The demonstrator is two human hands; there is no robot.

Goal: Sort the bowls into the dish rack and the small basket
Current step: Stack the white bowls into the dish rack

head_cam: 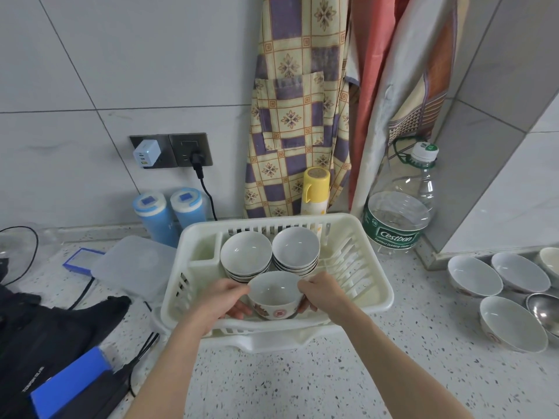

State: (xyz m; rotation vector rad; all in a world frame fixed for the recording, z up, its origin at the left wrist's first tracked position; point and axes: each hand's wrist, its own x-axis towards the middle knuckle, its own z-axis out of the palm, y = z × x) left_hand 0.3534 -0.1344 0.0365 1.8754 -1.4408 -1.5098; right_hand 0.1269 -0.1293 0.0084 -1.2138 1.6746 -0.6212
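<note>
Sorting partly done, one bowl in hand.
Left hand (225,300) and right hand (322,293) grip a patterned bowl (274,299) at the dish rack's (378,297) near edge; two bowl stacks (269,255) sit inside; loose bowls (496,285) wait on the counter (332,382) at right.

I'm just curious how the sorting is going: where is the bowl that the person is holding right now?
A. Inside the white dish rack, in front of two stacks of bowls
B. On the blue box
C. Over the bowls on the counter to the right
A: both the left hand and the right hand hold the bowl inside the dish rack, just in front of the two stacks of bowls.
</note>
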